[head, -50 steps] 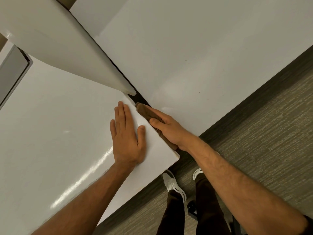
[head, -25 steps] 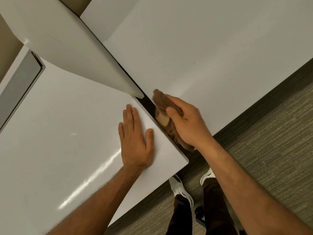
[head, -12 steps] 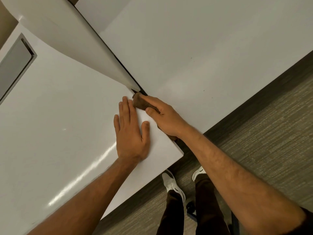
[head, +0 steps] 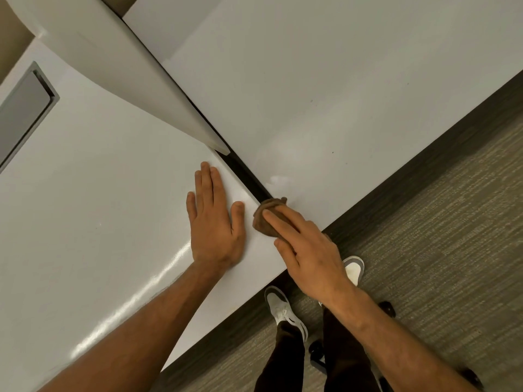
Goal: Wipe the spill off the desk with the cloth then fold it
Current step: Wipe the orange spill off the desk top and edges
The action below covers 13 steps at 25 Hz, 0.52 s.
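A bunched brown cloth (head: 266,215) sits at the desk's right edge, over the dark gap between the two white desks. My right hand (head: 308,250) holds it, fingers stretched over it with the rest of the cloth hidden beneath the palm. My left hand (head: 215,222) lies flat, palm down, on the near white desk (head: 99,207), just left of the cloth and not touching it. No spill shows on the desk surface.
A second white desk (head: 311,80) lies to the right of the gap. A white divider panel (head: 127,66) rises between the desks. A grey recessed hatch (head: 22,114) sits at the far left. Carpet (head: 438,250) and my shoes lie below.
My right hand has slid the cloth back along the gap toward the desk's near corner, away from the divider's tip. The left hand stays flat in place.
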{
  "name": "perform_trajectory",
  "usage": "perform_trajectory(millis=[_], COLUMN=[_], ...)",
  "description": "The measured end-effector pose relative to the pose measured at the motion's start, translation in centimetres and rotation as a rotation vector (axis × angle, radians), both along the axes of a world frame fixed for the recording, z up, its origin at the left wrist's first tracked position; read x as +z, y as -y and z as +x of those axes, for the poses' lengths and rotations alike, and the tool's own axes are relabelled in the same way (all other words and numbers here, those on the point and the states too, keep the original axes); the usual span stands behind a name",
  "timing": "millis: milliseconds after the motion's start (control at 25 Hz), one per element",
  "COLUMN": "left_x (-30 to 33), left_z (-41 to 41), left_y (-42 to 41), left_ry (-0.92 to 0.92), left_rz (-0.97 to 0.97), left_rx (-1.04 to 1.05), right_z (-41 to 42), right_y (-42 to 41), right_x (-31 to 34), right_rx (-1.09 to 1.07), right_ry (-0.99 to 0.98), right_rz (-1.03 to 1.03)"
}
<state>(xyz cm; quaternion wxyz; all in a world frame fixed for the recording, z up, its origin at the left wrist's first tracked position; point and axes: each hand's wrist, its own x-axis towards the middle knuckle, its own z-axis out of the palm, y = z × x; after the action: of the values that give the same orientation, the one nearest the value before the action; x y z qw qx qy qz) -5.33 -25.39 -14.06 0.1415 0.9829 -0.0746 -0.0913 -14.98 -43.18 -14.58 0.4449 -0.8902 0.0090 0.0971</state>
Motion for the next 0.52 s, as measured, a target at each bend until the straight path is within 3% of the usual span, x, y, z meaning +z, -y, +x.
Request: perform_trajectory(millis=[200, 400, 520], left_x=[0.2, -0.1, 0.6], left_z=[0.1, 0.0, -0.2], left_y=[0.0, -0.5, -0.8], left_ry=[-0.006, 0.009, -0.015], left_rz=[0.004, -0.034, -0.231], left_rx=[-0.007, -0.027, -0.032], right_z=[-3.0, -5.8, -5.7], right_y=[-0.2, 1.3, 1.9], right_x=[0.4, 1.6, 4.2], right_rx=[-0.116, -0.3, -0.419], right_ry=[0.007, -0.023, 0.004], right_rz=[-0.026, 0.353, 0.467])
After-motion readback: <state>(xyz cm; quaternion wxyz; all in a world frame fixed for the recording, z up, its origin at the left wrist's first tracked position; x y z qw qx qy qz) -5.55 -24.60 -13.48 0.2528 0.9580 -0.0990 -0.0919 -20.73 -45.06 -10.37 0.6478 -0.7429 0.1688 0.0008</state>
